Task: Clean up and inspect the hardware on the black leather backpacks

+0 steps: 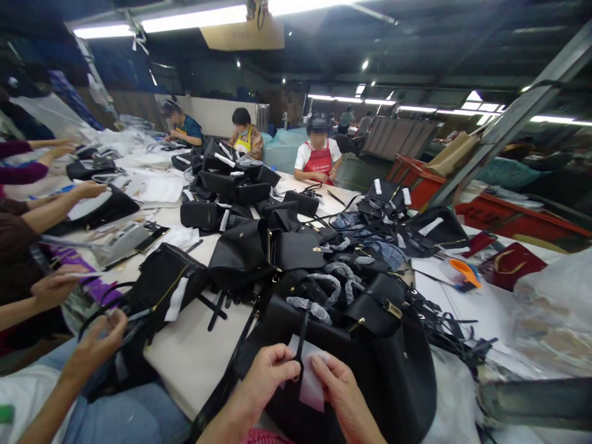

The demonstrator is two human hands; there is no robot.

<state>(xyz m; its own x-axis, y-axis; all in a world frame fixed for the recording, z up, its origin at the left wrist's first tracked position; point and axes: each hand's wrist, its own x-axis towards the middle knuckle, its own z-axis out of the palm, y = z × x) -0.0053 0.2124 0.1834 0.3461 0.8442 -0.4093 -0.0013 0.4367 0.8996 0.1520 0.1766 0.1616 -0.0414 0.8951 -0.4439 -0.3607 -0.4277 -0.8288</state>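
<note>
My left hand (pixel 266 377) pinches the lower end of a narrow black strap (pixel 303 330), close to a small metal buckle. Between the thumb and fingers of my right hand (pixel 340 385) is a thin, translucent white sheet (pixel 313 390), which lies behind the strap and hangs down beside it. Both hands are over a large black handbag (pixel 409 376) in front of me. That bag has a gold-coloured clasp (pixel 394 309), and its handle (pixel 311 308) is wrapped in clear film. My fingers partly cover the strap end and the sheet.
More black bags (pixel 240 250) are heaped across the table (pixel 198 342). At right lie an orange tape roll (pixel 465 271), a dark red pouch (pixel 513 265) and clear plastic (pixel 555 314). A co-worker's hand (pixel 104 339) is close on my left; other people sit across the table.
</note>
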